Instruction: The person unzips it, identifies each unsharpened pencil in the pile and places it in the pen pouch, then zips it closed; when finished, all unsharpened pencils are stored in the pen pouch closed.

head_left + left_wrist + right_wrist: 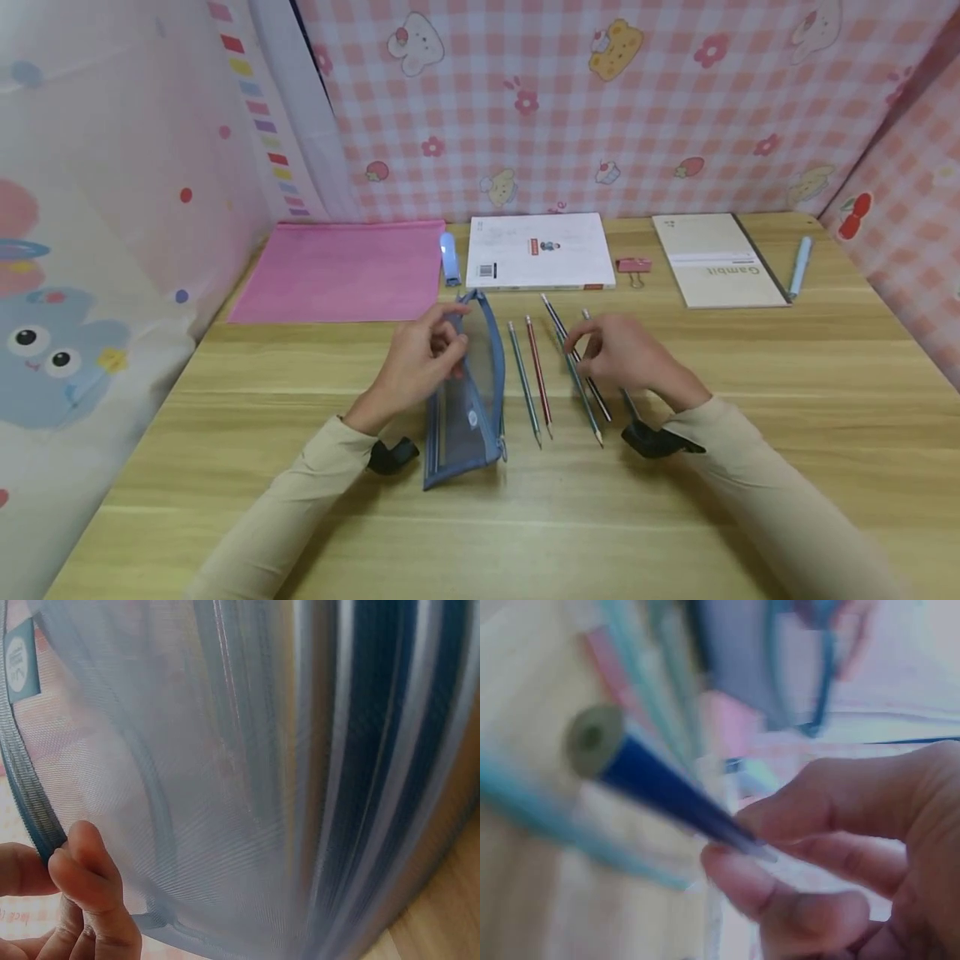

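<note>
My left hand [423, 354] pinches the upper edge of a blue mesh zip pencil case [457, 454], whose mouth gapes toward the right. In the left wrist view the thumb and finger hold its zipper edge [34, 799], and long striped shapes show through the mesh. Between the thumb and fingers of my right hand [626, 354] is a dark blue pencil [664, 780], its pointed end toward the wrist. Beside the case lie a teal pencil [525, 383] and a red pencil [538, 379]. Another teal pencil [588, 408] crosses a dark pencil [555, 315] below the right hand.
Along the back of the wooden table [555, 533] lie a pink folder [337, 271], a blue stapler-like item [449, 258], a white book [540, 250], a pink binder clip [633, 266], a cream notebook [720, 262] and a light blue pen [801, 267]. Patterned cloth walls surround the table.
</note>
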The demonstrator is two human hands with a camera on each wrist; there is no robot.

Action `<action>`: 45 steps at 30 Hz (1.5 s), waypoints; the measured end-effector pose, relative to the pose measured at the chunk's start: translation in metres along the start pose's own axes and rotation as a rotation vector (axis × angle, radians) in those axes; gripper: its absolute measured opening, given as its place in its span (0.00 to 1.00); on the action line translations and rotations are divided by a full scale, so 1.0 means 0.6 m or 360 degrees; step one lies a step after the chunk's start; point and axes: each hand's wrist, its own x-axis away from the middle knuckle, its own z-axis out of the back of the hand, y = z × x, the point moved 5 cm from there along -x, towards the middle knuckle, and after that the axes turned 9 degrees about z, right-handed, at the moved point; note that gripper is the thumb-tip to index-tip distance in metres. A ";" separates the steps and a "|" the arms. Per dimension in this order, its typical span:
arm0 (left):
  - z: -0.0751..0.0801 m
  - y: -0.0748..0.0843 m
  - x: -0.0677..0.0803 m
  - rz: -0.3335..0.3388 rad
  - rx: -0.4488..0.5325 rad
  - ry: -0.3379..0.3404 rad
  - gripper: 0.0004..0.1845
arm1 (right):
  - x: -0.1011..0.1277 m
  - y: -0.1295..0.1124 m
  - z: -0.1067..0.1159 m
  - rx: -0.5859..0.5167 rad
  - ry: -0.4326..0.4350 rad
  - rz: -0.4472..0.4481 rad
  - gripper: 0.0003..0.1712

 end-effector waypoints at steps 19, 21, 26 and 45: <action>-0.005 0.000 -0.003 0.0016 0.0011 -0.0009 0.21 | -0.048 -0.087 -0.039 -0.0787 0.0462 0.0150 0.10; -0.006 0.000 -0.002 0.0009 0.0004 -0.0012 0.21 | -0.050 -0.093 -0.048 -0.0765 0.0465 0.0165 0.10; -0.007 0.000 -0.002 0.0015 -0.0005 0.0001 0.21 | -0.049 -0.111 -0.070 -0.0672 0.0411 0.0240 0.10; 0.000 -0.005 -0.002 0.0055 -0.0005 0.0079 0.20 | 0.017 -0.116 -0.082 -0.0480 0.0302 0.0388 0.01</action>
